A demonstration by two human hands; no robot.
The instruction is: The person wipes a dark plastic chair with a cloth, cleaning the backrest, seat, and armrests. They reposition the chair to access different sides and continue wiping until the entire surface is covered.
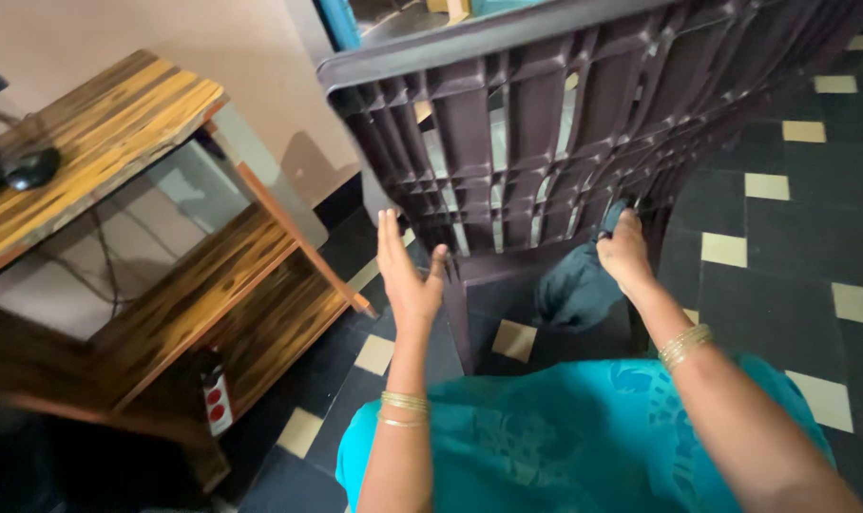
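A dark brown plastic chair [536, 123] with a lattice back stands tipped in front of me, its underside ribs facing me. My right hand [625, 252] grips a dark blue-grey cloth [576, 285] and presses it against the chair's lower back, with most of the cloth hanging below. My left hand [405, 271] is raised with fingers spread, palm toward the chair's left edge and just short of touching it. Gold bangles sit on both wrists. My turquoise garment [565, 437] fills the bottom of the view.
A wooden desk [89, 142] with a lower shelf stands at the left, with a black mouse [32, 169] on top and a power strip [218, 399] below. The floor [793, 237] is dark tile with pale squares. A beige wall is behind.
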